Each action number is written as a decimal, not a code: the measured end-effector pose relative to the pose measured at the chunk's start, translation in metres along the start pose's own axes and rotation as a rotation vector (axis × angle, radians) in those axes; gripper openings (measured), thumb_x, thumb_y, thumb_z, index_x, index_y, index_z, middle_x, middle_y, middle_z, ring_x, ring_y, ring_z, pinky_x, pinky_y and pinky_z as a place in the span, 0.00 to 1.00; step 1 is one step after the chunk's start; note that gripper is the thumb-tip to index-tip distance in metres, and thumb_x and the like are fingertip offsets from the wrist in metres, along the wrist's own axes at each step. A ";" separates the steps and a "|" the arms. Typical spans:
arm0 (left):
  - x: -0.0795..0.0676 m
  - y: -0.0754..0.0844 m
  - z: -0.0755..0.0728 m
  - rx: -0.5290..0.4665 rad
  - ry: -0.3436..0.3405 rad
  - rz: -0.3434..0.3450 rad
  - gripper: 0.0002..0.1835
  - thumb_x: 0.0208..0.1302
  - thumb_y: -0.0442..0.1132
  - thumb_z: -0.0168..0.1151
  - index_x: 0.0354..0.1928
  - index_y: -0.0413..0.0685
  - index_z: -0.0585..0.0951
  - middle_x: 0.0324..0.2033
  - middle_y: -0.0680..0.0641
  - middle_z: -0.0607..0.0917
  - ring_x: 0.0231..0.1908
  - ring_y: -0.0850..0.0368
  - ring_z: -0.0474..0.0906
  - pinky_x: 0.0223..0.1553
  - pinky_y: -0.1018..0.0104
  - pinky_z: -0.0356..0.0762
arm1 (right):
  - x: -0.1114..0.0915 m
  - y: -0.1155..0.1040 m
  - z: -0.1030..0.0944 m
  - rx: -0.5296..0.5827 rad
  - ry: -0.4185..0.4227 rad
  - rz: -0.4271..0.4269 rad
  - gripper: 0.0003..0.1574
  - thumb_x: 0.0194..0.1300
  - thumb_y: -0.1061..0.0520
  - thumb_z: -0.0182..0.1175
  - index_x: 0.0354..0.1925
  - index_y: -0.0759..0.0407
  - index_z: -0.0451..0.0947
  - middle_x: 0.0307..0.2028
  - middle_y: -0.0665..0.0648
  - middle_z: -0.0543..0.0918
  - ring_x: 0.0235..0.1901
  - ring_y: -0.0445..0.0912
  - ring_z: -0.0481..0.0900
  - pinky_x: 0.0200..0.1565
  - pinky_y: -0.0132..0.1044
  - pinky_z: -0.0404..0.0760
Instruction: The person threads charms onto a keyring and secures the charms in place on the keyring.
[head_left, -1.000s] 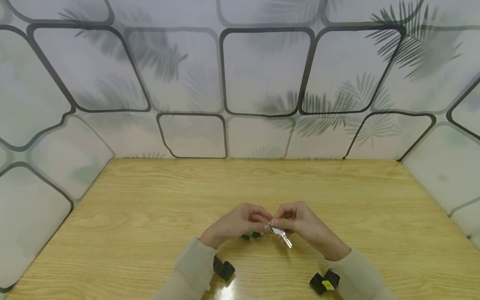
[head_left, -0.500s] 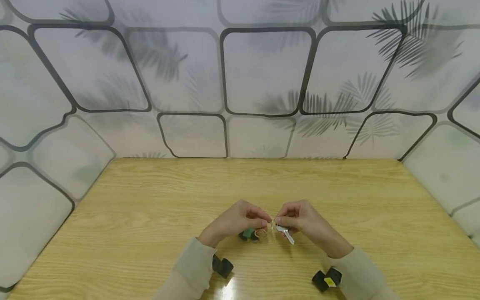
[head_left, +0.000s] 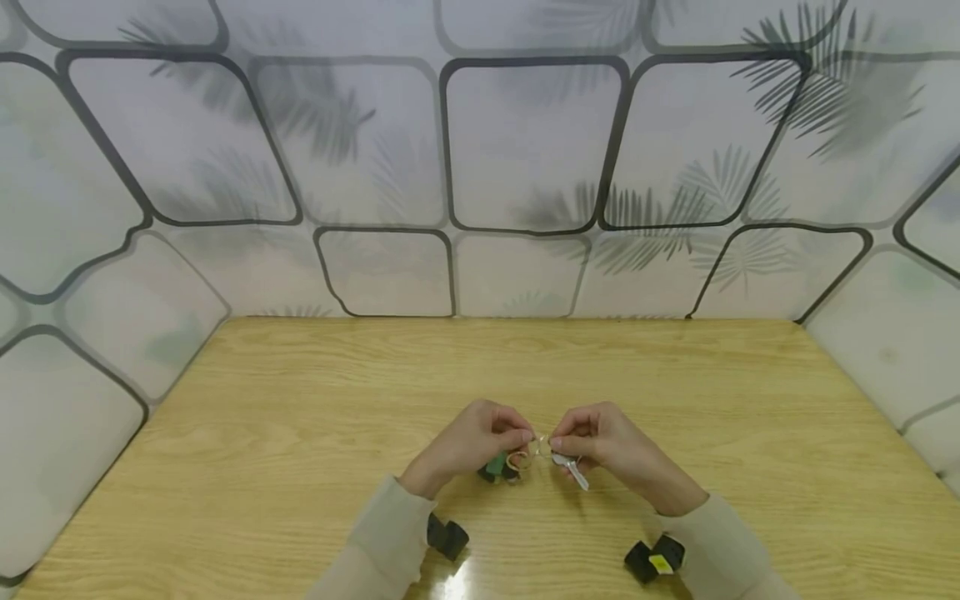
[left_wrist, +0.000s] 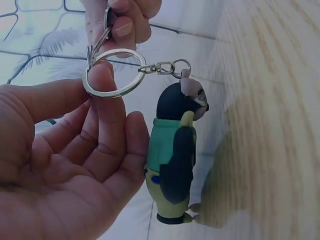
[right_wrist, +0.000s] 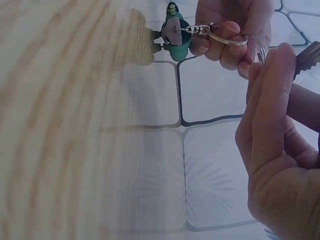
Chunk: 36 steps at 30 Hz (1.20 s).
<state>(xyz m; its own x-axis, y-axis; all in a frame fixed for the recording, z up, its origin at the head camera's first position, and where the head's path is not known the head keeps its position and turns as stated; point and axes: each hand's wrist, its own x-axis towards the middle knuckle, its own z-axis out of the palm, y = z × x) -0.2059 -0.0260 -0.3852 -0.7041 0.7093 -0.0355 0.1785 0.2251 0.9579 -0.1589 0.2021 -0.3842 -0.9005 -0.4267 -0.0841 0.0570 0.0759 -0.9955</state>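
My left hand (head_left: 465,446) pinches a large metal key ring (left_wrist: 114,94) between thumb and fingers, one fingertip poking through its loop. From that ring, by a swivel clasp (left_wrist: 162,68), hangs a small figurine (left_wrist: 164,147) with a dark head and green top, its feet near the tabletop. Opposite, my right hand (head_left: 607,446) pinches a silver key (head_left: 576,473) by its head, the blade pointing down toward me. A thinner ring (right_wrist: 260,47) spans the short gap between both sets of fingertips, meeting the large ring. My right fingers partly hide the key's head.
Both hands work over a wood-grain table (head_left: 337,392). Patterned panels (head_left: 525,150) with dark outlines and leaf prints rise behind it and at both sides. Black wrist-worn devices (head_left: 450,540) sit under the pale sleeves (head_left: 390,533).
My fingertips have drawn slightly apart, so the thinner ring shows between them. The large ring and more of the figurine have come into view below my left hand. The key has shifted slightly right.
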 end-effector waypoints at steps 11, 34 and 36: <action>-0.001 -0.002 -0.002 -0.063 -0.076 0.024 0.10 0.74 0.28 0.57 0.46 0.25 0.83 0.30 0.43 0.85 0.29 0.60 0.80 0.36 0.67 0.81 | 0.000 0.001 0.000 0.011 0.011 0.020 0.11 0.71 0.69 0.58 0.40 0.83 0.76 0.28 0.57 0.85 0.25 0.42 0.83 0.29 0.33 0.83; -0.002 0.003 0.001 0.041 0.053 0.001 0.08 0.73 0.29 0.59 0.43 0.29 0.83 0.28 0.46 0.86 0.29 0.61 0.80 0.32 0.71 0.76 | 0.000 -0.003 0.001 -0.025 0.058 0.022 0.10 0.71 0.69 0.59 0.40 0.82 0.76 0.30 0.59 0.85 0.27 0.45 0.85 0.30 0.35 0.85; -0.002 0.003 0.001 0.030 0.052 -0.002 0.08 0.73 0.28 0.58 0.45 0.29 0.83 0.26 0.48 0.85 0.27 0.62 0.78 0.30 0.72 0.73 | 0.000 -0.003 0.001 -0.036 0.064 0.022 0.11 0.70 0.69 0.60 0.40 0.82 0.76 0.30 0.60 0.85 0.27 0.46 0.85 0.30 0.36 0.85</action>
<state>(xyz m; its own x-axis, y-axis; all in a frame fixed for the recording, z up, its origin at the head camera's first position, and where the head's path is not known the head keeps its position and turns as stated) -0.2035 -0.0259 -0.3823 -0.7392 0.6731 -0.0220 0.1971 0.2474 0.9486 -0.1589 0.2011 -0.3814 -0.9251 -0.3661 -0.1013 0.0621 0.1175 -0.9911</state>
